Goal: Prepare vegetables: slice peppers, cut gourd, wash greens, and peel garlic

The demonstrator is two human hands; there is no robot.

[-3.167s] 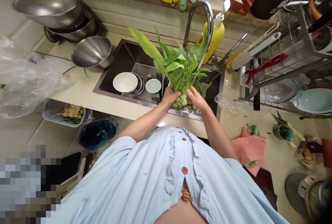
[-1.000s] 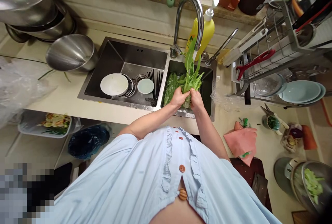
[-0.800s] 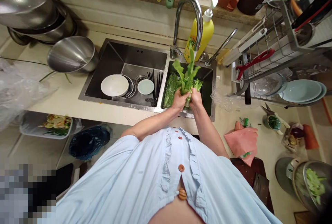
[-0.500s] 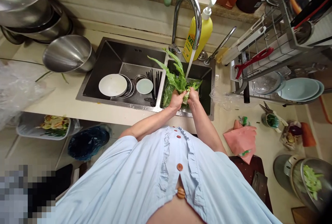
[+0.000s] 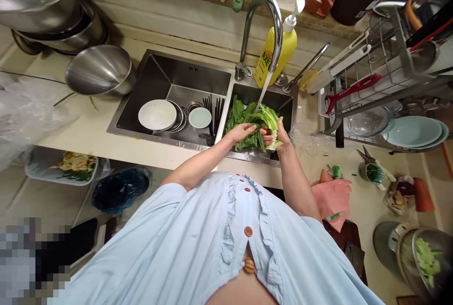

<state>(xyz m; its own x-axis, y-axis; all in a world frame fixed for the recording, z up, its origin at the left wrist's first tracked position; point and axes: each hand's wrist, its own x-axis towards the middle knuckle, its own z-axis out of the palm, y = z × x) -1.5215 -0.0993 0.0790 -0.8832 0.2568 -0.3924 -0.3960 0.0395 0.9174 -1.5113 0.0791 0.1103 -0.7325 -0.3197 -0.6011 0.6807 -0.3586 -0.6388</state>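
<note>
Over the small right basin (image 5: 288, 121), my right hand (image 5: 282, 134) is closed around the pale base of a head of leafy lettuce (image 5: 269, 120). Its leaves point up and left, under the stream from the faucet (image 5: 264, 3). To the left of it, my left hand (image 5: 242, 131) has its fingers stretched out flat above the greens, not gripping anything I can see. More dark green leaves (image 5: 238, 114) fill the left side of the basin beneath both hands. Some of the right fingers are partly hidden behind the lettuce.
In the left basin (image 5: 138, 78) are stacked white bowls (image 5: 157, 115), a pale green bowl (image 5: 200, 118) and black chopsticks (image 5: 216, 111). A yellow detergent bottle (image 5: 283, 50) stands behind the faucet. A metal bowl (image 5: 101, 71) sits left, a dish rack (image 5: 368, 93) right.
Both hands were together on the lettuce; now the left hand is apart with straightened fingers. The right hand has turned the lettuce so its pale base faces me. The view has shifted slightly.
</note>
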